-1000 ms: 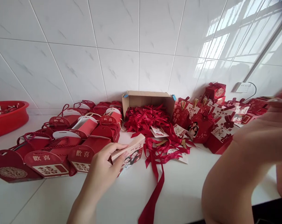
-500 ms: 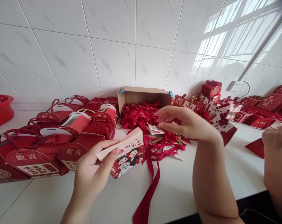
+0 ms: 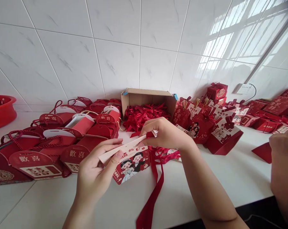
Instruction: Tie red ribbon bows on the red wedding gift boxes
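Observation:
My left hand (image 3: 98, 171) grips a folded paper gift box (image 3: 134, 163), thumb on its front and fingers behind it. The box is red below with a cartoon bride and groom, and cream along its top. At the box's upper right corner, my right hand (image 3: 160, 135) is closed, thumb and fingertips bent together at the edge. Something red shows by those fingers; whether it is ribbon or box I cannot tell. Under and behind the right hand lie red ribbons (image 3: 155, 170), one long tail running toward the table's front edge.
A cardboard box (image 3: 148, 92) full of red ribbons stands against the tiled wall. Red gift boxes with cord handles (image 3: 39, 159) crowd the left, near a red basin (image 3: 3, 111). Finished boxes (image 3: 224, 136) stand right. Another person's hand (image 3: 283, 143) is at the far right.
My right hand has moved left and down from the ribbon pile to the gift box's upper right corner. The left hand keeps its hold, and the box's top looks more pressed together.

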Tool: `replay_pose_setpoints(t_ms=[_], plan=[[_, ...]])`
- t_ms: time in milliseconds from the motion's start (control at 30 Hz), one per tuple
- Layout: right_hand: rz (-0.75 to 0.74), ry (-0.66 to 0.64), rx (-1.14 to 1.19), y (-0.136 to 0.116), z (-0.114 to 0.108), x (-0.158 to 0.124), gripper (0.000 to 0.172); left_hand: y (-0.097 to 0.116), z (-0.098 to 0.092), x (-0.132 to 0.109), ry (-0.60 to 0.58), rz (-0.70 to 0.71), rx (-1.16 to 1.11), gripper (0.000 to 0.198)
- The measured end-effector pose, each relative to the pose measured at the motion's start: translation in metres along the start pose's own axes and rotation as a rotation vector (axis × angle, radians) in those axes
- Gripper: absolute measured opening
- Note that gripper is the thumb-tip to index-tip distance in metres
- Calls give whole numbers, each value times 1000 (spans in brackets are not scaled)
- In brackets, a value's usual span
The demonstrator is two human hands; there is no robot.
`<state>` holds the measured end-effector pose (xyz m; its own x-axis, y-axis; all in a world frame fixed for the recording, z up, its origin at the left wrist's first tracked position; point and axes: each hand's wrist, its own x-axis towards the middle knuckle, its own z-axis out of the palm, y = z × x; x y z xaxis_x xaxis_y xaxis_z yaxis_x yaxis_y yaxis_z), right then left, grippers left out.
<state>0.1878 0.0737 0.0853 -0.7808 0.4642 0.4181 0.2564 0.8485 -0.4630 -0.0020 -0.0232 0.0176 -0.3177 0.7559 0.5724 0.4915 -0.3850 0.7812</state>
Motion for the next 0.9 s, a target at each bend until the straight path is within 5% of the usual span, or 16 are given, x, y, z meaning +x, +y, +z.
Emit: replay_pose_setpoints(t_ms=[133,300,400,533,600,767,833,900], plan=[[27,-54,-8,8,1,2,10,-5,-3,3,-89,-166,37,25],[365,-197,-66,29,-9,-2,28,-15,-10,10,-314,-219,35,29],[570,-319,-247,46,-2,-2,34,-17,-10,11,-270,-241,35,30],[727,-547,-390,60,32,10,85,-19,-11,10,-199,-264,53,30],[780,-582,-427,62,49,19,82,-20,-11,10,-186,-282,57,30],[778,-389,-444,62,40,21,17,-21,-12,11,-188,-311,44,31],[738,-240,-423,63,20,14,18,-21,-12,11,-185,-300,58,31],[716,-14,-419,66,2,8,37,-21,-12,11,-188,-289,76,31]])
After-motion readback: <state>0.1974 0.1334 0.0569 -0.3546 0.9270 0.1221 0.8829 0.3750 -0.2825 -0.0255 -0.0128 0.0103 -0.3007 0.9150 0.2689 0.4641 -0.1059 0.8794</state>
